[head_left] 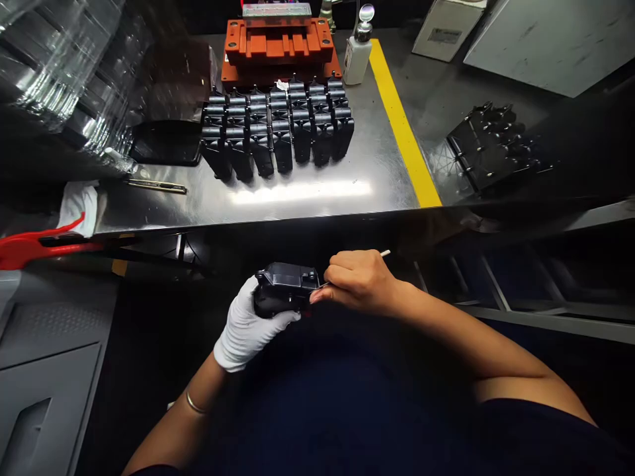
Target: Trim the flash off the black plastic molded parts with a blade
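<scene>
My left hand (248, 324), in a white glove, grips a black molded plastic part (288, 281) in front of my body, below the bench edge. The bare right hand (354, 281) is closed around a thin tool with a pale handle (385, 253); its kind cannot be made out. This tool's slim tip meets or nearly meets the right end of the part, close to my thumb. On the bench beyond stand several similar black parts (280, 129) in tight rows.
A metal bench (317, 198) with a yellow stripe (399, 122) runs across. An orange fixture (278, 49) and a white pump bottle (357, 59) stand at the back. Red-handled pliers or cutters (30, 248) and a cutter knife (157, 186) lie left; more black parts (496, 145) sit right.
</scene>
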